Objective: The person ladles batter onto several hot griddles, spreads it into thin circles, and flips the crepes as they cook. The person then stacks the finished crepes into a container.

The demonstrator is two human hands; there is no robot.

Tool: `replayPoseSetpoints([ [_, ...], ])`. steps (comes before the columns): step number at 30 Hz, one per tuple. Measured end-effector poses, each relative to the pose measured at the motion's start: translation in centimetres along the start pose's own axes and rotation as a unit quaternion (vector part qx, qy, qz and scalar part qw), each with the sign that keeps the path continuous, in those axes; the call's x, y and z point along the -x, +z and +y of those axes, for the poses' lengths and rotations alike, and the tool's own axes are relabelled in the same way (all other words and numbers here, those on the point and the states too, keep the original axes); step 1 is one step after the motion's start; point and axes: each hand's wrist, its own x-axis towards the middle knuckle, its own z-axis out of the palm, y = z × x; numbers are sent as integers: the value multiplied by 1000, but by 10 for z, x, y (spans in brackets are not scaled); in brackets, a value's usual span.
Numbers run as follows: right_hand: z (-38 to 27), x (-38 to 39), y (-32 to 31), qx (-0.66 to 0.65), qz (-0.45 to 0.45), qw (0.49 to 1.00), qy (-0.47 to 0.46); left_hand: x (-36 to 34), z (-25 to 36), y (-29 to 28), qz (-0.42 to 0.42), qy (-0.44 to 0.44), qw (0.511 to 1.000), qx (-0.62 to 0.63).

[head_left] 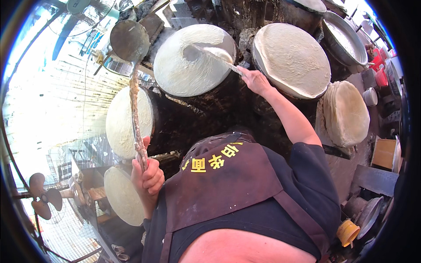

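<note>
My left hand (148, 176) is closed around the batter-caked handle of a long ladle (134, 103). Its round metal bowl points up and away, left of the far middle griddle. Stretched forward, my right hand (256, 82) grips the end of a thin, long-handled spreader (215, 57). The spreader's far end lies in the pale batter (186, 72) that coats this round griddle; a smoother, whiter patch shows beside it. Which exact shape its blade has, I cannot tell. Right of my right hand, a second round griddle carries a pale sheet (291, 61) with a raised left edge.
Two more round griddles with pale sheets (130, 122) (124, 195) stand at my left. A stack of round flatbreads (346, 114) sits at the right. Beyond it are a large metal basin (345, 39) and a yellow container (347, 232). Fan blades (45, 196) show far left.
</note>
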Motion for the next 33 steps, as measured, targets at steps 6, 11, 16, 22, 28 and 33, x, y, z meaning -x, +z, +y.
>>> replayPoseSetpoints([
  [6, -12, -32, -5, -4, -2, 1000, -10, -18, -3, 7, -48, -29, 998, -23],
  [11, 1, -33, -6, 50, 31, 998, 1, -23, -3, 5, -81, -40, 995, -31],
  [16, 17, -128, 2, 110, 36, 993, 14, -34, -5, 12, -75, -39, 996, -12],
  [22, -28, -66, 4, -57, 31, 998, 16, -33, -9, 16, -27, -34, 998, -37],
  [28, -29, 28, 6, -8, 51, 984, 173, -20, -3, 2, 21, -20, 999, -41],
  [33, -6, -87, 28, 20, 57, 984, 168, -39, -4, 14, 20, -54, 997, -47],
])
